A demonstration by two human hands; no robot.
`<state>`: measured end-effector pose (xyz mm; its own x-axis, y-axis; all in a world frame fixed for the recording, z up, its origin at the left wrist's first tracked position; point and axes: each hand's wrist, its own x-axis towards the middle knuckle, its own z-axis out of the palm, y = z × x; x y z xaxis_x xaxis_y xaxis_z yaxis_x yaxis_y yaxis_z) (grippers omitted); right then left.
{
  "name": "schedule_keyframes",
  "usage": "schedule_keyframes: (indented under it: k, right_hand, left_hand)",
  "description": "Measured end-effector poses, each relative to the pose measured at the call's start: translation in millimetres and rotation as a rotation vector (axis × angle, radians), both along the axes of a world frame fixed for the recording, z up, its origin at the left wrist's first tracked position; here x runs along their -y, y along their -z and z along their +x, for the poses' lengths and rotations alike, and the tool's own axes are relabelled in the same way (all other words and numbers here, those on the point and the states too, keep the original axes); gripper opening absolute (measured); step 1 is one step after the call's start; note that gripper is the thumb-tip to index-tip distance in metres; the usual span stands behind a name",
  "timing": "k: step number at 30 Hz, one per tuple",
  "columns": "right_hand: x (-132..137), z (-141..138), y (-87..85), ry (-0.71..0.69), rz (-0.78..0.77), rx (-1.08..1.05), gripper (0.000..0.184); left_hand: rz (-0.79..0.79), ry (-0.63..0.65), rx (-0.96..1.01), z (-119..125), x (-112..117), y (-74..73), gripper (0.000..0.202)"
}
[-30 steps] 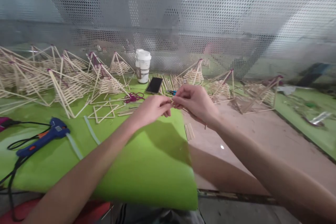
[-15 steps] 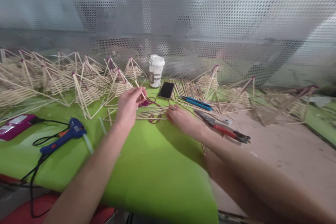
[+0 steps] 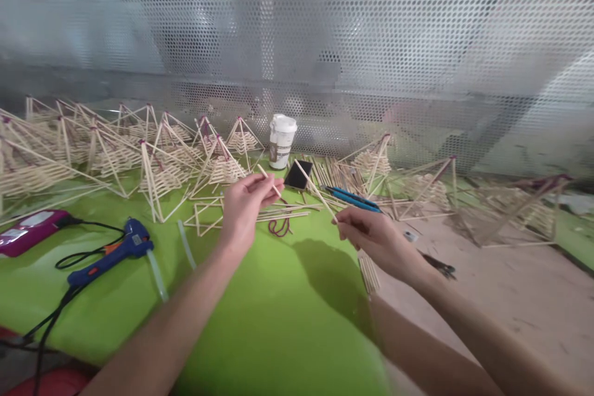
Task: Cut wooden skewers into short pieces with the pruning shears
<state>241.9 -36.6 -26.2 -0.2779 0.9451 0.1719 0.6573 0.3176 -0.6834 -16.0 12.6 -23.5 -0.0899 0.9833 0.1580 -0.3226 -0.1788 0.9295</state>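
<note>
Between the fingers of my left hand [image 3: 245, 205] is a thin wooden stick [image 3: 265, 174], slanting up and to the left. My right hand [image 3: 374, 236] pinches another wooden stick [image 3: 312, 184] near its lower end, its free end pointing up toward the phone. Both sticks are raised above the green table [image 3: 269, 309] and stay apart from each other. Beneath and between the hands lie several loose sticks [image 3: 297, 215] and a loop of purple yarn [image 3: 277, 228]. A flat frame of sticks [image 3: 198, 216] rests left of my left hand.
Pyramid-shaped stick structures [image 3: 160, 179] crowd the left; more stand at right. A white paper cup [image 3: 282, 142], black phone [image 3: 298, 174] and blue cutter knife [image 3: 355, 198] lie ahead. At left is a blue glue gun [image 3: 116, 253] with its cable; pliers [image 3: 440, 266] are partly behind my right arm.
My right hand has lifted off the sticks on the table and moved right, now holding a stick. My left hand still holds its stick. The view has tilted up.
</note>
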Motion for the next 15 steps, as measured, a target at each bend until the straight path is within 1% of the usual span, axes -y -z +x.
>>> schedule_keyframes:
  k: [3,5,9,15]
  right_hand:
    - [15.2,-4.9,1.6,-0.014,0.008,-0.018,0.021]
    - [20.0,-8.9,2.7,-0.026,0.005,-0.012,0.019]
    - [23.3,-12.5,5.1,-0.043,-0.026,0.008,0.018]
    - [25.3,-13.7,6.4,-0.066,-0.023,0.018,0.019]
  left_hand:
    - [-0.031,0.134,-0.013,11.5,7.6,2.8,0.024]
    - [-0.039,0.178,-0.024,16.7,12.0,2.5,0.027]
    - [-0.043,0.205,-0.048,18.5,14.6,2.7,0.024]
    - [-0.021,0.197,-0.064,18.7,11.2,7.0,0.027]
